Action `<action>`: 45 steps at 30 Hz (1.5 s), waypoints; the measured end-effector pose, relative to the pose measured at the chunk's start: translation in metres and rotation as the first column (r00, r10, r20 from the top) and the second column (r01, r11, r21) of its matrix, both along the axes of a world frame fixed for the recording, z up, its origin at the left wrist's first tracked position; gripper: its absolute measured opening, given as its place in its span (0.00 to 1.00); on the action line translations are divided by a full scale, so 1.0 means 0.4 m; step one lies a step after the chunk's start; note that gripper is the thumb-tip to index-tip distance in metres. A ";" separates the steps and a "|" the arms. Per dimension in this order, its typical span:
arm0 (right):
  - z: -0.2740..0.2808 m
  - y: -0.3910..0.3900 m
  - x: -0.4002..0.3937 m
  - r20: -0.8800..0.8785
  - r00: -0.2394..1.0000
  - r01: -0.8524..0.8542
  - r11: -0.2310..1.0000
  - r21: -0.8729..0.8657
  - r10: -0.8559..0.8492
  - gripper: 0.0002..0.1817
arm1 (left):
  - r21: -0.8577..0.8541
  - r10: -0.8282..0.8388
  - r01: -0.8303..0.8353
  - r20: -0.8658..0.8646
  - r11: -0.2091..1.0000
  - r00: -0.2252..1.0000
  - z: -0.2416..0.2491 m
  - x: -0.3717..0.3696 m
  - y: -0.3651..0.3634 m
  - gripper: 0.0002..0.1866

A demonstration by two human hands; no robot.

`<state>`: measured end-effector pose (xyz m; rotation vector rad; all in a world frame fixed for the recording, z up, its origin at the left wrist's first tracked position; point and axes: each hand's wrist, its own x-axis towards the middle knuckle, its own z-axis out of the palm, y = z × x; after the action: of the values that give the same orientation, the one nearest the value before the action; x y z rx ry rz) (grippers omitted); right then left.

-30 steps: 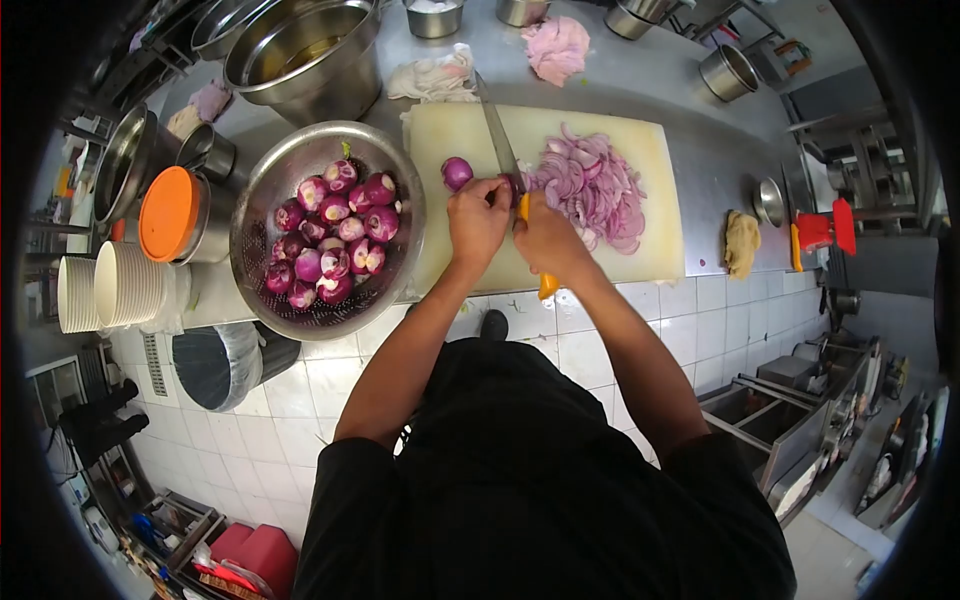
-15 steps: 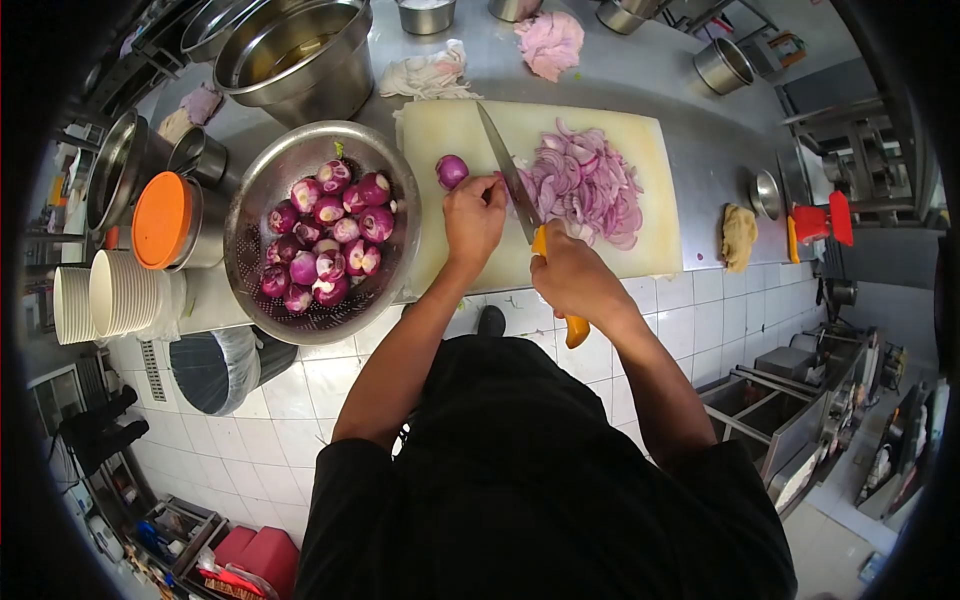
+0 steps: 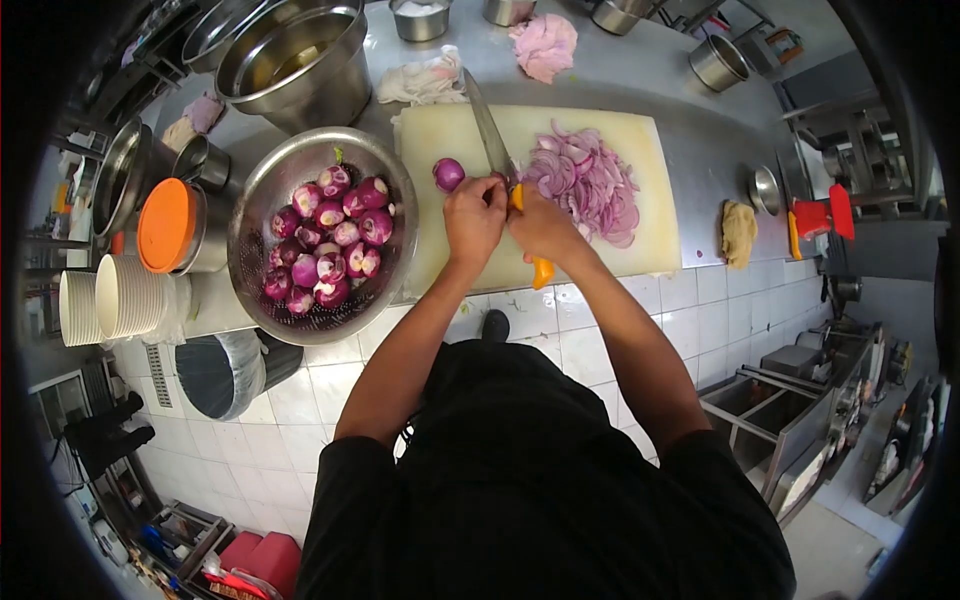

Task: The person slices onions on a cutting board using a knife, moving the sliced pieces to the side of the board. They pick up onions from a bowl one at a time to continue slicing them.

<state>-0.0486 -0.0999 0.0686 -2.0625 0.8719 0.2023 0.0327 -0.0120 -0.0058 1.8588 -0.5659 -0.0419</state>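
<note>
My right hand (image 3: 547, 228) is closed round the orange handle of a long knife (image 3: 487, 125), whose blade points up and left over the cutting board (image 3: 430, 240). Beside it my left hand (image 3: 475, 218) is closed, fingers pinched against the board near the base of the blade; what they hold is hidden. A whole peeled purple onion (image 3: 448, 175) lies just left of my left hand's fingertips. A heap of sliced onion (image 3: 590, 190) covers the board's right part. Left of the board, a steel colander (image 3: 250, 225) holds several peeled onions (image 3: 330, 267).
Behind the colander stands a large steel pot (image 3: 340, 95). An orange-lidded container (image 3: 167, 225) and stacked white cups (image 3: 130, 295) are at the left. Cloths (image 3: 545, 47) lie behind the board, a yellowish cloth (image 3: 739, 235) and a small bowl (image 3: 765, 190) to its right.
My right hand and the knife have moved left and up, bringing the handle close beside my left hand. The blade tip now reaches past the board's back edge. My left hand has barely moved.
</note>
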 end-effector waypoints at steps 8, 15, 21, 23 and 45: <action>0.021 -0.045 -0.039 0.118 0.993 0.040 0.989 -0.144 -0.023 0.20 | -0.031 -0.060 0.067 0.188 0.997 0.980 0.000 -0.027 0.040 0.11; -0.045 0.070 -0.113 0.154 0.988 -0.020 0.995 -0.095 0.034 0.21 | 0.019 0.110 -0.123 0.341 0.992 0.934 0.040 0.037 0.074 0.23; -0.044 0.008 -0.157 0.171 0.984 -0.008 0.985 -0.175 0.039 0.19 | 0.133 -0.026 -0.015 0.302 0.991 0.953 0.002 0.056 0.052 0.20; -0.026 0.005 -0.168 0.135 0.989 -0.033 0.985 -0.169 0.056 0.19 | 0.125 -0.079 0.041 0.314 0.991 0.946 0.001 0.051 0.050 0.19; -0.023 -0.015 0.035 0.121 0.992 -0.039 0.999 -0.007 0.040 0.20 | 0.030 -0.141 0.138 0.241 0.990 0.960 -0.007 0.082 0.045 0.13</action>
<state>-0.0346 -0.1058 0.0592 -2.0744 0.7586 0.0948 0.0653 0.0058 -0.0085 1.8463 -0.8688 0.0901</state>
